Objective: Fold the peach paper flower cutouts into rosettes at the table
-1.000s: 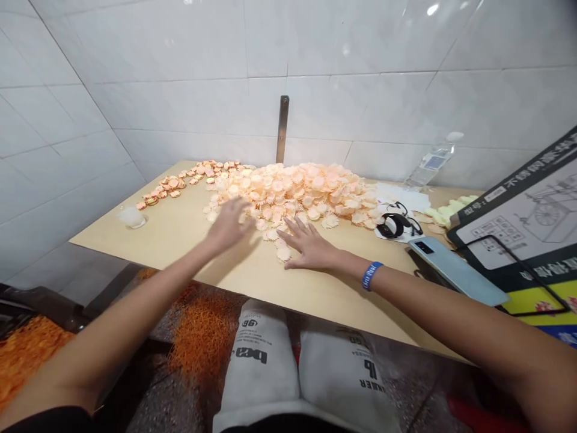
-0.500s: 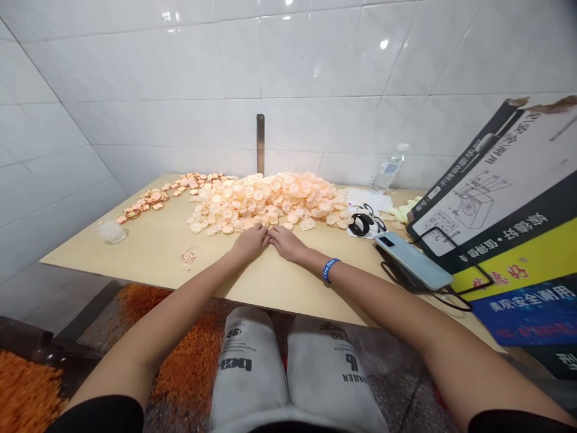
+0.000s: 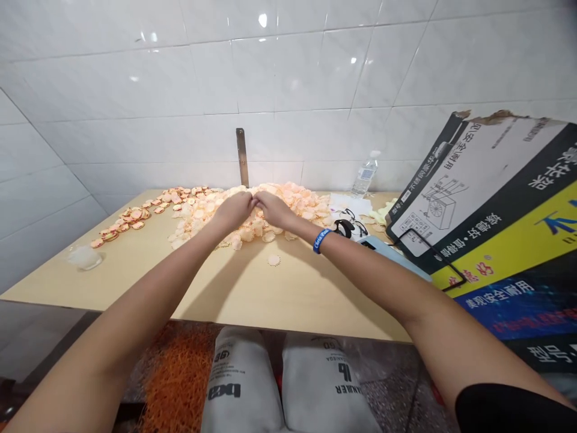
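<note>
Here, both hands meet above a heap of scalloped peach discs [image 3: 270, 210].
Left hand [image 3: 237, 208] and right hand [image 3: 270, 207] touch, fingers pinched closed; their contents cannot be told. The heap lies far-centre on the smooth pale table [image 3: 279, 288]; one frilled disc [image 3: 273, 260] lies nearer.

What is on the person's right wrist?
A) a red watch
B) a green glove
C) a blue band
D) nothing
C: a blue wristband circles the wrist just behind the right hand, whose fingertips meet the left hand above the pile of pale flower pieces.
</note>
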### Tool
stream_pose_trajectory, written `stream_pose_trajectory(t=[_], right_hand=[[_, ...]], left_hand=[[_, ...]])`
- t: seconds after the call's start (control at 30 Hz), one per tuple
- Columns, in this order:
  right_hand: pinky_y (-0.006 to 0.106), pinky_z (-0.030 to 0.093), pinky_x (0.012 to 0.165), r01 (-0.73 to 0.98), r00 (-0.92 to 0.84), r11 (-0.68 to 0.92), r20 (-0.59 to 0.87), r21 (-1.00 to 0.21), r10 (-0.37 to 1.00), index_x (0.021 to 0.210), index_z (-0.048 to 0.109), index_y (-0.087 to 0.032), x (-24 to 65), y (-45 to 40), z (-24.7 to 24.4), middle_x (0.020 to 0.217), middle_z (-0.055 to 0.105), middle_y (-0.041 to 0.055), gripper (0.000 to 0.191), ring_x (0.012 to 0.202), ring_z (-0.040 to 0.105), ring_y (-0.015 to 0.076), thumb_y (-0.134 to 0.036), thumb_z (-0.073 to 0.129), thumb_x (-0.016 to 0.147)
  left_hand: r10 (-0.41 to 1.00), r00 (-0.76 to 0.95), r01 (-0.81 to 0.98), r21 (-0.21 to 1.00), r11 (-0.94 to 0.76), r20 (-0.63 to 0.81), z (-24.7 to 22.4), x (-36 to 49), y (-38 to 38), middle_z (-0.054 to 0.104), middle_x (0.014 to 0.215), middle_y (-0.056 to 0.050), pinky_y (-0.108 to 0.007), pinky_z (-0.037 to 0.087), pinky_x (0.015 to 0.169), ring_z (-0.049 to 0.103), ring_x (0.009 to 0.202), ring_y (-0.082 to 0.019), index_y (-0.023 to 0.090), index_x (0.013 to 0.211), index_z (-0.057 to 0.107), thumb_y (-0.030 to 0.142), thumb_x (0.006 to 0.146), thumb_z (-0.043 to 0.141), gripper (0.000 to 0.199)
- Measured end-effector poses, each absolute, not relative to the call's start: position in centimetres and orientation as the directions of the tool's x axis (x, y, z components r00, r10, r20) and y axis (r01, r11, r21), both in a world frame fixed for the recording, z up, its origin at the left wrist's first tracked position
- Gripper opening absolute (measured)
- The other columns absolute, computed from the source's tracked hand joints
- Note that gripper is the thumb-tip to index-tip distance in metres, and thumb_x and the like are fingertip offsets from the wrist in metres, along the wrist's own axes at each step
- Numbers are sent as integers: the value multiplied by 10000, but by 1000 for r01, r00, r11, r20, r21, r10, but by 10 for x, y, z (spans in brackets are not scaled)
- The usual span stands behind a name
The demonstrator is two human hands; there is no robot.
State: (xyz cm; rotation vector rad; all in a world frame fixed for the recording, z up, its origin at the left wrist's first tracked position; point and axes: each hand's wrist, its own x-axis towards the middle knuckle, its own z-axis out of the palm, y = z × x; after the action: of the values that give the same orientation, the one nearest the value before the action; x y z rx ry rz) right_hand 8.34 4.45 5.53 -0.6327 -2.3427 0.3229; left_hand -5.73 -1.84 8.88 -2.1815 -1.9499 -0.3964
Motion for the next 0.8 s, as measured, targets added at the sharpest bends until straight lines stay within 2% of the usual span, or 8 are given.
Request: stream_pose_trajectory(t=[0.07, 0.17, 0.3, 0.47, 0.57, 0.67, 0.73, 0.8], right_hand=[[305, 412, 785, 387, -549, 827, 618, -409, 563, 878, 549, -175, 96, 63, 80, 936, 617, 93, 177, 874, 547, 209, -179, 379, 924], [315, 410, 814, 548, -305, 673, 630, -497, 714, 889, 555, -165, 126, 96, 98, 956, 633, 105, 177, 912, 551, 218, -140, 380, 891], [319, 417, 841, 703, 57, 278, 442, -654, 895, 1010, 563, -162, 168, 132, 86, 1065, 624, 113, 269, 986, 558, 212, -142, 312, 918], [403, 448, 841, 742, 144, 85, 282, -665, 949, 1044, 585, -155, 182, 147, 50, 1073, 628, 155, 265, 962, 589, 250, -211, 351, 935], [537, 373, 952, 774, 115, 62, 238, -630, 964, 1019, 616, -149, 178, 145, 43, 1100, 633, 172, 275, 1070, 559, 316, -351, 459, 919], [612, 246, 1030, 848, 47, 156, 365, -507, 930, 1112, 610, -137, 180, 133, 47, 1246, 584, 192, 373, 1224, 448, 375, -420, 505, 893], [600, 229, 1049, 870, -35, 285, 525, -403, 850, 1180, 588, -127, 186, 114, 49, 1320, 549, 192, 391, 1257, 415, 377, -384, 493, 900], [509, 320, 1020, 821, -131, 423, 594, -383, 794, 1165, 599, -111, 193, 86, 46, 1258, 594, 190, 356, 1200, 476, 339, -317, 435, 925]], left_hand=[[928, 108, 993, 0, -116, 356, 115, -53, -4, 662, 935, -152, -351, 452, 754, 627, 886, -274, 139, 922, 630, 343, 980, 298, 394], [925, 36, 999, -18, -31, 377, 133, -58, 16, 671, 959, -175, -370, 453, 804, 624, 955, -302, 127, 939, 648, 360, 970, 322, 401], [922, -159, 987, 70, 144, 352, 120, -86, 33, 674, 991, -213, -414, 458, 835, 619, 985, -336, 115, 958, 655, 359, 960, 317, 418], [893, -314, 948, 163, 274, 322, 84, -112, 34, 668, 1056, -222, -442, 464, 862, 607, 1015, -333, 123, 984, 672, 371, 949, 312, 438], [891, -317, 946, 167, 276, 326, 69, -112, 29, 637, 1160, -211, -479, 443, 916, 561, 1113, -345, 145, 1007, 685, 402, 942, 329, 444], [837, -200, 979, 141, 149, 510, 62, -103, 15, 490, 1414, -164, -569, 285, 1076, 383, 1330, -359, 191, 1129, 654, 413, 940, 366, 410], [774, -110, 992, 119, 45, 624, 59, -94, -3, 401, 1499, -130, -586, 172, 1133, 279, 1403, -346, 210, 1180, 623, 401, 943, 384, 387], [748, -63, 991, 132, -33, 660, 53, -84, -28, 421, 1482, -127, -554, 196, 1142, 300, 1393, -328, 201, 1161, 624, 380, 953, 371, 373]])
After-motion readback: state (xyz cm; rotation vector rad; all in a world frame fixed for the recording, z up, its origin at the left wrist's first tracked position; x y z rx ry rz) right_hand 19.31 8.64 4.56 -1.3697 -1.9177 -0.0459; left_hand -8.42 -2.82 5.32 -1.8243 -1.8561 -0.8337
